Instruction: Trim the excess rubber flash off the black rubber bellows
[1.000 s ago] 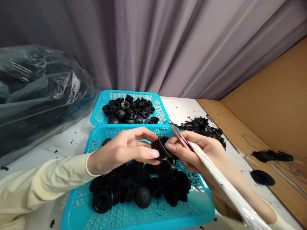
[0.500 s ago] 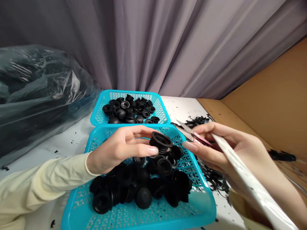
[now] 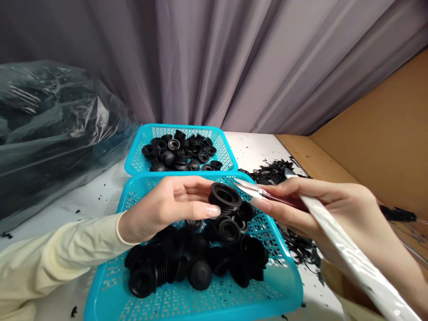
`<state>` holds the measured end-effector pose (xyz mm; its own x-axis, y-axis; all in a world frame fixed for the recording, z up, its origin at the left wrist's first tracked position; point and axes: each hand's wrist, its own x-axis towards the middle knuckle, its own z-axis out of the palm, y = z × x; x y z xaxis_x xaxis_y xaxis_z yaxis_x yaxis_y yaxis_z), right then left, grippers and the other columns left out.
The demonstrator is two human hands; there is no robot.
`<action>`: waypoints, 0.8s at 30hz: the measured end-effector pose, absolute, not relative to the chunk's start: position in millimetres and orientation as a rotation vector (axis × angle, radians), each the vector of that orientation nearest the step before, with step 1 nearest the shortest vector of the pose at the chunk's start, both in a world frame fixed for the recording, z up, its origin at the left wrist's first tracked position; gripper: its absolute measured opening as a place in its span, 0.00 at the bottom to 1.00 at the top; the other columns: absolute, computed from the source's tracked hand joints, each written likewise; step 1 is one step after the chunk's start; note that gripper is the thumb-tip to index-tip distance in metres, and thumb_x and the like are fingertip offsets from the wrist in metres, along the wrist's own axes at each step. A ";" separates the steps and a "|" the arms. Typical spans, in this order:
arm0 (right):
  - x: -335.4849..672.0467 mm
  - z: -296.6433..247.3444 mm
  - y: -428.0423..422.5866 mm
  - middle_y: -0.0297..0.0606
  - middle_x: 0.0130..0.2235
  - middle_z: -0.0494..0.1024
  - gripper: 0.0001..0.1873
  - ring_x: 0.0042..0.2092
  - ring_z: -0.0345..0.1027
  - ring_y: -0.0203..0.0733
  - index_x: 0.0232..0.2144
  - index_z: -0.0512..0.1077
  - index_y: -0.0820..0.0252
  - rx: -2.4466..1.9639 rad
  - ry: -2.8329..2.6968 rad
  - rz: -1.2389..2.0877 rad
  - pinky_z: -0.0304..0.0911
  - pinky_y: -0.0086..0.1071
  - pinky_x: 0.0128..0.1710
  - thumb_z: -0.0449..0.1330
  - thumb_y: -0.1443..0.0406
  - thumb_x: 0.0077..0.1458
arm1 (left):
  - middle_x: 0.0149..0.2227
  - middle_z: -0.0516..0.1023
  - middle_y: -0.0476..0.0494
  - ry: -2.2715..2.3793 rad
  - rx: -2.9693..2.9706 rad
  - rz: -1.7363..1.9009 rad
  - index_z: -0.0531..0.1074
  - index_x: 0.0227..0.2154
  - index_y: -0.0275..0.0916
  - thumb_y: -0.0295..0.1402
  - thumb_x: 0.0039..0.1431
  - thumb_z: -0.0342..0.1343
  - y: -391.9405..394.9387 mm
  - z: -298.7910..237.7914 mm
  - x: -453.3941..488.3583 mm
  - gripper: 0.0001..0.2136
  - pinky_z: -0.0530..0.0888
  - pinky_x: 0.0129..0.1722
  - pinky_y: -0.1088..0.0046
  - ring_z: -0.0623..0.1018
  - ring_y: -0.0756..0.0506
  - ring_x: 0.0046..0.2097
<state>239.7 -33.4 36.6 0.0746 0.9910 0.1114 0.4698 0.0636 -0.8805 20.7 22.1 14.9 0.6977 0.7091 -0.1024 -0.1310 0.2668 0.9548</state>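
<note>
My left hand (image 3: 169, 207) pinches a black ribbed rubber bellows part (image 3: 223, 199) above the near blue basket (image 3: 207, 298), open end facing up. My right hand (image 3: 321, 209) grips small scissors (image 3: 254, 188) with pink handles, blades slightly apart, tips pointing left and close to the part's rim. A white strip (image 3: 347, 254) runs from that hand toward the lower right. The near basket holds a heap of similar black rubber parts (image 3: 194, 261).
A second blue basket (image 3: 138, 154) behind the first holds more black parts. Black rubber trimmings (image 3: 272, 171) lie on the white table to the right. A large plastic bag (image 3: 50, 129) fills the left. A brown board wall (image 3: 377, 138) bounds the right; grey curtain behind.
My right hand drew away to the right, then brought the scissors back toward the part. My left hand turned the part so its open end faces up.
</note>
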 end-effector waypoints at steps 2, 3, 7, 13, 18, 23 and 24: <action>238.8 36.7 -32.2 0.28 0.15 0.65 0.12 0.17 0.49 0.29 0.18 0.77 0.53 -1.516 -1.533 0.814 0.44 0.26 0.13 0.70 0.54 0.42 | 0.44 0.82 0.42 0.579 1.174 0.612 0.77 0.44 0.38 0.27 0.52 0.64 21.8 14.4 20.5 0.14 0.72 0.49 0.72 0.79 0.44 0.46; 238.2 36.7 -31.6 0.29 0.15 0.65 0.12 0.17 0.49 0.28 0.18 0.77 0.53 -1.507 -1.539 0.817 0.43 0.26 0.13 0.70 0.54 0.42 | 0.44 0.82 0.43 0.572 1.176 0.616 0.77 0.44 0.38 0.27 0.52 0.64 21.8 14.3 20.4 0.14 0.72 0.49 0.72 0.79 0.44 0.46; 237.7 35.2 -30.9 0.29 0.16 0.69 0.10 0.17 0.54 0.29 0.20 0.79 0.52 -1.444 -1.508 0.862 0.48 0.25 0.13 0.70 0.55 0.43 | 0.44 0.82 0.44 0.565 1.188 0.633 0.77 0.43 0.39 0.27 0.52 0.64 22.2 13.3 19.8 0.14 0.72 0.49 0.73 0.78 0.44 0.47; 236.4 35.4 -31.5 0.32 0.24 0.81 0.07 0.24 0.70 0.35 0.22 0.79 0.53 -1.491 -1.428 0.998 0.63 0.24 0.22 0.72 0.58 0.40 | 0.41 0.82 0.47 0.545 1.204 0.641 0.77 0.43 0.41 0.27 0.52 0.64 23.1 11.6 20.1 0.14 0.73 0.45 0.78 0.78 0.48 0.44; 233.0 36.9 -31.8 0.36 0.29 0.83 0.09 0.30 0.76 0.42 0.23 0.80 0.54 -1.476 -1.366 1.031 0.68 0.27 0.25 0.73 0.58 0.37 | 0.39 0.81 0.49 0.529 1.188 0.643 0.78 0.43 0.41 0.26 0.53 0.63 22.5 11.0 20.1 0.13 0.75 0.41 0.79 0.78 0.50 0.39; 234.1 37.7 -31.8 0.38 0.28 0.83 0.09 0.25 0.73 0.40 0.24 0.80 0.55 -1.477 -1.434 0.973 0.65 0.27 0.20 0.71 0.58 0.41 | 0.39 0.81 0.49 0.504 1.180 0.641 0.78 0.42 0.42 0.25 0.53 0.62 22.4 11.2 19.3 0.13 0.76 0.41 0.78 0.78 0.50 0.41; 234.3 37.6 -31.7 0.38 0.28 0.83 0.08 0.25 0.73 0.39 0.24 0.80 0.55 -1.479 -1.451 0.959 0.64 0.27 0.20 0.70 0.58 0.42 | 0.40 0.81 0.49 0.503 1.180 0.640 0.78 0.42 0.42 0.24 0.53 0.62 22.4 11.3 19.0 0.14 0.76 0.41 0.78 0.78 0.49 0.41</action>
<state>234.3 -31.7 37.6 0.0401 0.9987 0.0309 0.3633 0.0142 -0.9315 19.0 22.4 11.3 0.7217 0.6915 -0.0308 -0.1927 0.2435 0.9506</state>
